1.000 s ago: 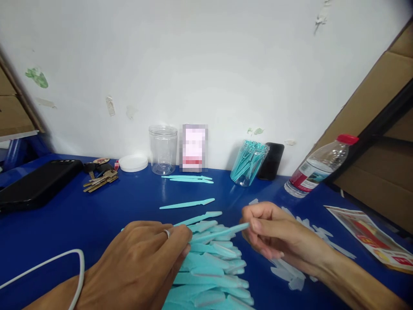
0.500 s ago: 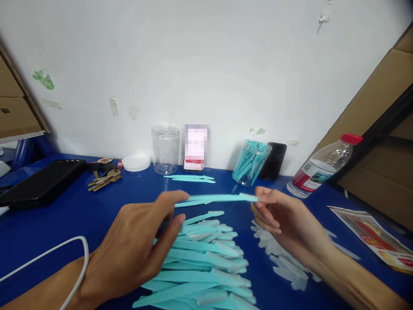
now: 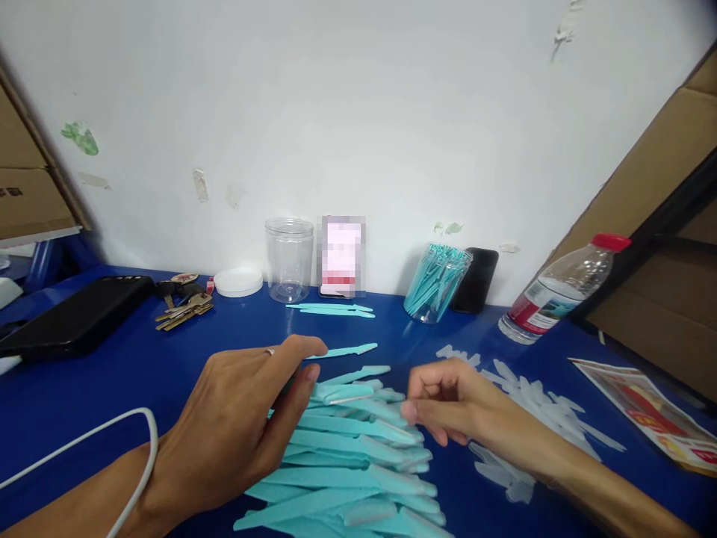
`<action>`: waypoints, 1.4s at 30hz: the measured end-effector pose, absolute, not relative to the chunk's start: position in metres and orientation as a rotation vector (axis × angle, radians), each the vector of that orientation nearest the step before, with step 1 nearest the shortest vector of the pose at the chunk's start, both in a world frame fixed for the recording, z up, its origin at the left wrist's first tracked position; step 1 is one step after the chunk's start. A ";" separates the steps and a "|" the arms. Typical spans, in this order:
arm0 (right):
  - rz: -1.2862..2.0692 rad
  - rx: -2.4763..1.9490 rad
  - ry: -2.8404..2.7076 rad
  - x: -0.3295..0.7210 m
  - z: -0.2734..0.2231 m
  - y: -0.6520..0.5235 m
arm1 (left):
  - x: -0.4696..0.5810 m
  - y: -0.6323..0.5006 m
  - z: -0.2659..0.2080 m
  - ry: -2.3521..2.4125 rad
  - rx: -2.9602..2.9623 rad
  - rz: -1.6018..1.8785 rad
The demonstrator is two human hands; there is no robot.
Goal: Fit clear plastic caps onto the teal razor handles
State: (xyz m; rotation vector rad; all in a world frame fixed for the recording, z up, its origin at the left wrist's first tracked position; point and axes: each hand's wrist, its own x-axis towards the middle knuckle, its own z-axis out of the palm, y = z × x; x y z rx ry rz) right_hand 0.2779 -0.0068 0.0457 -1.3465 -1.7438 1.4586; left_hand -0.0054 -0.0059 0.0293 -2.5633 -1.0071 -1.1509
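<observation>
Teal eyebrow razors (image 3: 336, 478), several with translucent covers, lie heaped in front of me. My left hand (image 3: 252, 418) is curled over the heap's left side, thumb and index tips apart. From under its thumb sticks out a teal eyebrow razor (image 3: 346, 391) with a thin bright edge; its handle is hidden in the hand. Slightly blurred, my right hand (image 3: 448, 400) has its fingers bent at the heap's right end, the thumb against the razor heads. What it grips, if anything, cannot be made out. Single razors (image 3: 352, 350) lie beyond the heap.
Translucent white covers (image 3: 532, 403) are scattered on the right. Behind stand a clear jar (image 3: 290, 261), a lit phone (image 3: 341, 258), a jar of teal sticks (image 3: 437, 284) and a water bottle (image 3: 560, 291). Keys (image 3: 184, 310), a white lid (image 3: 238, 282) and a black case (image 3: 72, 314) are left.
My right hand has come down and left, from holding a razor's end in the air to the heap's right end. That razor no longer spans between my hands. My left hand has barely moved.
</observation>
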 end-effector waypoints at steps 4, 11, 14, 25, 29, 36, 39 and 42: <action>0.887 -1.436 -1.785 0.296 0.052 0.007 | -0.004 -0.007 0.030 -0.993 -2.584 -1.151; -0.177 -1.942 -2.166 0.335 0.040 0.036 | -0.003 -0.008 0.028 -0.941 -2.589 -1.154; -0.166 -1.960 -2.236 0.339 0.030 0.040 | -0.004 -0.009 0.028 -0.910 -2.601 -1.156; -0.267 -1.821 -2.206 0.336 0.028 0.041 | -0.001 -0.009 0.030 -0.858 -2.595 -1.151; -0.278 -1.627 -2.128 0.322 0.034 0.026 | 0.000 -0.007 0.029 -0.865 -2.606 -1.123; -0.347 -0.873 -2.134 0.281 0.046 -0.028 | -0.002 -0.009 0.028 -0.873 -2.603 -1.096; -0.307 -0.752 -2.174 0.274 0.048 -0.042 | -0.003 -0.009 0.027 -0.874 -2.608 -1.081; -0.180 -0.702 -2.219 0.272 0.044 -0.049 | -0.002 -0.009 0.027 -0.871 -2.601 -1.071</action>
